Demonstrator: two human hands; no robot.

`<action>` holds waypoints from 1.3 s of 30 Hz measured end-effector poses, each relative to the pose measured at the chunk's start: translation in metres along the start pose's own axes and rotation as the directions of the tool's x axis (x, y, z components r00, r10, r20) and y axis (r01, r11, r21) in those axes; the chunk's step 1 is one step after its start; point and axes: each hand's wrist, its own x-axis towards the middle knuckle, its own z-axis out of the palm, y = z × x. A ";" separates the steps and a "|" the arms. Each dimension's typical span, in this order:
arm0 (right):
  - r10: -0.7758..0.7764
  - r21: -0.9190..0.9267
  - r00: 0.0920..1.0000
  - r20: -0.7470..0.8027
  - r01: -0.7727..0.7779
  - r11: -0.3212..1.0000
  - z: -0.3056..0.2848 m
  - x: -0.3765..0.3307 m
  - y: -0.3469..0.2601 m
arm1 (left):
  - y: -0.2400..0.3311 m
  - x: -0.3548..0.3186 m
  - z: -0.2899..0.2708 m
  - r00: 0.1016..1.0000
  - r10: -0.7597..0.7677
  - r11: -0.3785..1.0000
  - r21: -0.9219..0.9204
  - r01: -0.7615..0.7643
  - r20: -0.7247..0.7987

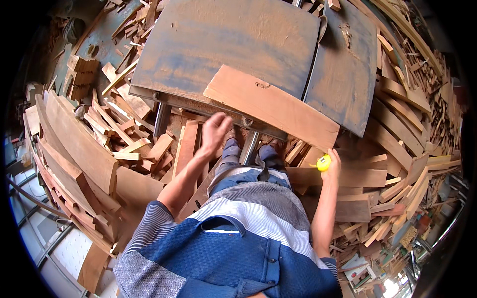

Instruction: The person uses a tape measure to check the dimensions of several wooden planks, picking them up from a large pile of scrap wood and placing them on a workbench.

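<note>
Right grip (333, 167) holds one yellow tape measure (323, 163) beside one plank (271, 105).

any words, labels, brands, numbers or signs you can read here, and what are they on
No text can be read for certain.
Yellow tape measure in the right hand: small dark marks on its case, too small to read.
White panel at lower right: a red spot and faint marks, too blurred to read.
Reddish-brown board: a dark knot-like mark, no lettering visible.

Table (223, 39) — brown dust over blue | plank (273, 104) — across near edge | chip (346, 37) at right
</note>
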 end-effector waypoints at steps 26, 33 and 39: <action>0.084 -0.086 0.987 0.137 -0.072 0.994 0.018 0.059 0.034 | -0.010 0.116 -0.035 0.911 0.405 0.655 0.720 -0.229 -0.079; 0.037 -0.089 0.988 0.150 -0.024 0.996 0.025 0.053 0.032 | -0.019 0.117 -0.040 0.887 0.455 0.628 0.736 -0.255 -0.081; 0.069 -0.110 0.978 0.197 -0.048 0.993 0.023 0.049 0.026 | -0.022 0.123 -0.041 0.931 0.360 0.659 0.723 -0.208 -0.060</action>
